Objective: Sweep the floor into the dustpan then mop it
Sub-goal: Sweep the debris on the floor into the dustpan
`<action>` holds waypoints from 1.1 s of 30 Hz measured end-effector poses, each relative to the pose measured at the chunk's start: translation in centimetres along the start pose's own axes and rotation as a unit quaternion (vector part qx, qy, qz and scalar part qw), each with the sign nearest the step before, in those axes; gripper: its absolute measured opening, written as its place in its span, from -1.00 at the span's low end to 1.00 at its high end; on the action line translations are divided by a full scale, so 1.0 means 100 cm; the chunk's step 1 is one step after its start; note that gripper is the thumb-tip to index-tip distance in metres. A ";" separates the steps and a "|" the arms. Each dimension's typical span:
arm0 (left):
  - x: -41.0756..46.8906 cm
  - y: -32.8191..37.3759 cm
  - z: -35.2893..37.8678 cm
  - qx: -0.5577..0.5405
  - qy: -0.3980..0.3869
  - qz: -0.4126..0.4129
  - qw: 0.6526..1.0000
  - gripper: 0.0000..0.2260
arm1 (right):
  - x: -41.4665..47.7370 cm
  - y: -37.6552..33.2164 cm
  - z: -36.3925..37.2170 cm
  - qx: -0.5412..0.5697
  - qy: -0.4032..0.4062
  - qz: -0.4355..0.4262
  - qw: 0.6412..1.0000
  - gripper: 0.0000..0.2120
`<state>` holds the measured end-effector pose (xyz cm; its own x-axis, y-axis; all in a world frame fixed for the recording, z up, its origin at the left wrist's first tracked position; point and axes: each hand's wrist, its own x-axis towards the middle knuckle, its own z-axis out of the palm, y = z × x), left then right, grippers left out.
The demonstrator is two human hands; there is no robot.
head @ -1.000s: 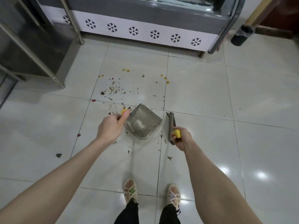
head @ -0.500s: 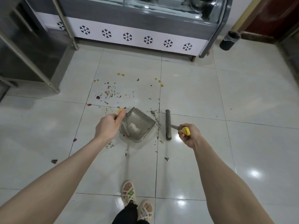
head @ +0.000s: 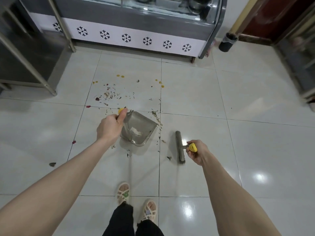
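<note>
My left hand [head: 110, 127] grips the yellow-tipped handle of a grey dustpan [head: 139, 130] that rests on the white tiled floor [head: 238, 150]; its mouth faces right. In my right hand [head: 197, 151] is the yellow-capped handle of a grey broom [head: 180, 147], whose head lies on the floor to the right of the pan, apart from it. Scattered debris [head: 110, 96] of dry bits and yellow and red spots lies beyond the pan. More crumbs [head: 157, 119] sit along the tile joint by the pan's mouth.
A display freezer [head: 136, 38] with snowflake marks closes off the far side. A metal rack [head: 30, 62] stands at the left, and a black bin [head: 226, 42] at the far right by a dark door. My sandalled feet [head: 136, 201] stand near the bottom.
My right hand has swung the broom head to the right and nearer to me, away from the dustpan. The left hand and pan have stayed about where they were. One foot has stepped forward.
</note>
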<state>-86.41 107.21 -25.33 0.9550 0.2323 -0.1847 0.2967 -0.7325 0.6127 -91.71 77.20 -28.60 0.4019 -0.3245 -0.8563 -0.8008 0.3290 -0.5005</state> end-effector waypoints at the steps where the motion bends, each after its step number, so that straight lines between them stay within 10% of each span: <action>1: 0.000 -0.002 -0.003 -0.001 0.000 -0.002 1.000 -0.34 | -0.002 0.006 -0.002 0.003 0.003 0.002 1.000 -0.91; 22: 0.125 -0.089 -0.085 0.039 -0.096 0.108 0.989 -0.31 | -0.007 0.019 0.219 0.282 -0.056 0.025 0.957 -0.88; 33: 0.161 -0.089 -0.096 0.022 -0.119 0.118 0.986 -0.34 | -0.022 -0.010 0.213 0.265 -0.005 -0.018 0.964 -0.87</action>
<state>-73.71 123.62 -26.41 0.9702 -0.1007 -0.2205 0.0618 -0.7768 0.6268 -82.32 96.50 -28.92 0.4317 -0.3357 -0.8372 -0.4482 0.7256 -0.5221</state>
